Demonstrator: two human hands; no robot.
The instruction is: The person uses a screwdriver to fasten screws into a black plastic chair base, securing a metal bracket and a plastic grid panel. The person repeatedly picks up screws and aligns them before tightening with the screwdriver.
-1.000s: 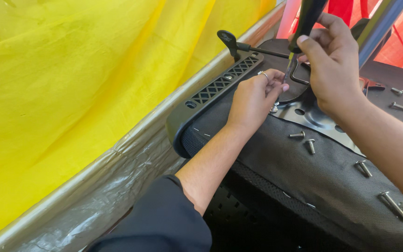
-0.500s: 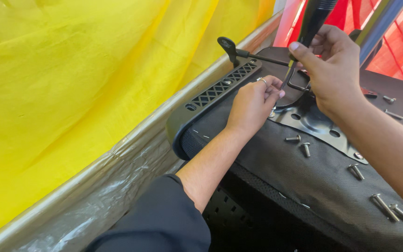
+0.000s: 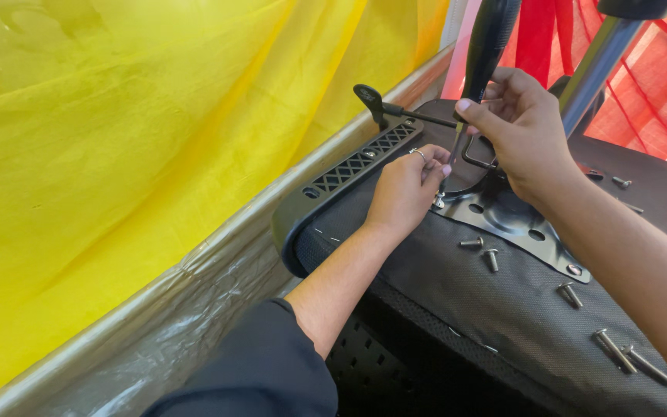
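The left hand (image 3: 407, 189) pinches a small silver bolt (image 3: 439, 202) at the grey metal plate (image 3: 512, 220); the right hand (image 3: 520, 131) grips a thin hex key (image 3: 455, 145). A tilted key could slip; loose bolts (image 3: 489, 255) might roll off.

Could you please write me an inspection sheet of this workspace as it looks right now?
Surface: upturned chair seat, black fabric underside, lying beside a plastic-wrapped rail.
Job's things: metal mounting plate on the seat; a screw at its near corner; a thin tool standing over that screw.
Clutter: loose bolts scattered over the fabric, more near the lower right.
Grippers: left hand rests at the plate's corner, fingertips by the screw; right hand pinches the tool from above.
Cables: nothing seen.
Surroundings: yellow cloth on the left, red fabric behind, black lever, grey gas-lift column.
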